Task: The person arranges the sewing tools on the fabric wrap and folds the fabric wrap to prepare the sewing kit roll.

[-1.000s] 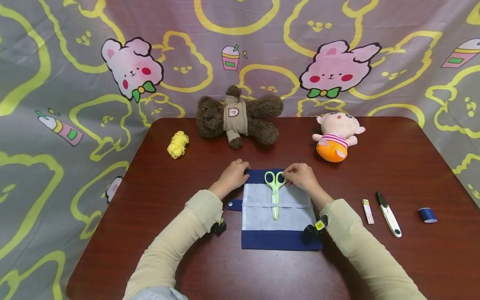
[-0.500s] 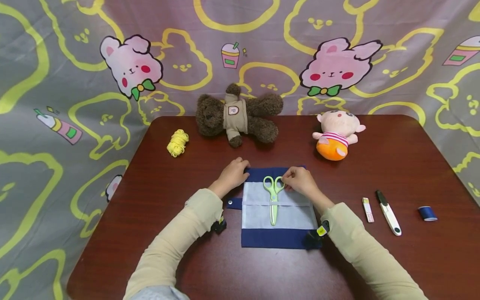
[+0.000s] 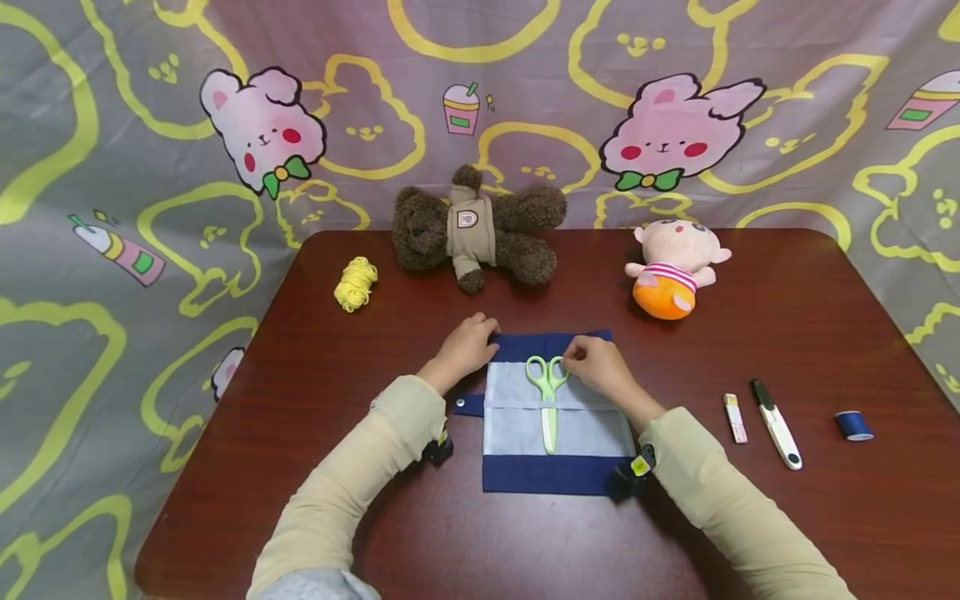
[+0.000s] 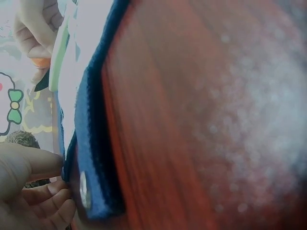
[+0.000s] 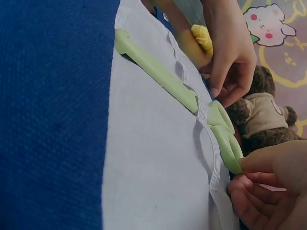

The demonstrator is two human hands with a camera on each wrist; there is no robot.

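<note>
A navy cloth roll (image 3: 517, 475) lies unfolded, with a pale lining and an elastic band (image 3: 585, 407) across it. Light green scissors (image 3: 549, 396) lie on the lining, blades toward the person and tucked under the band, handle loops on the far side. My right hand (image 3: 602, 367) pinches the right handle loop between thumb and fingers, as the right wrist view also shows. At the roll's far left corner my left hand (image 3: 465, 348) holds the cloth edge, thumb on one side and fingers (image 4: 53, 206) on the other. A snap strap (image 3: 469, 406) sticks out to the left.
On the right lie a small white-and-pink packet (image 3: 736, 418), a white-and-black cutter-like tool (image 3: 777, 425) and a blue thread spool (image 3: 854, 426). Along the back are a yellow yarn bundle (image 3: 356, 284), a brown teddy bear (image 3: 472, 229) and a plush doll (image 3: 670, 271), before a patterned curtain.
My right hand has drawn the scissors a little toward the person, so the blade tips reach further past the band. My left hand has stayed at the corner of the roll.
</note>
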